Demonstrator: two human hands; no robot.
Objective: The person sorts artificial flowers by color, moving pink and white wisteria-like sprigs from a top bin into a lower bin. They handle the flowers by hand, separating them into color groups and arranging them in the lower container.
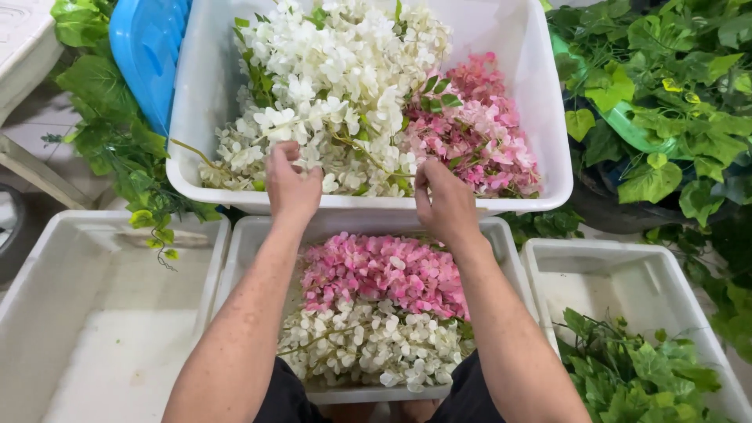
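Left hand (291, 182): fingers curled into the white artificial flower sprays (329, 86), pinching a cluster at the near edge of the heap.
Right hand (442, 202): fingers narrowed around a thin brown stem where the white sprays meet the pink artificial flower sprays (478, 129).
Where the flowers lie: piled in the large white plastic tub (540, 94) straight ahead; 1 smaller white bin (251, 235) below the wrists holds sorted pink and white sprays.
Handling: likely light, soft and springy; petals may snag or pull off, so the wiry stems look the safer hold.
Surroundings: 1 bare white bin (94, 329) at left, 1 white bin with green fabric leaves (634, 368) at right, blue plastic lid (145, 47) behind.
Packages, labels, signs: none visible.
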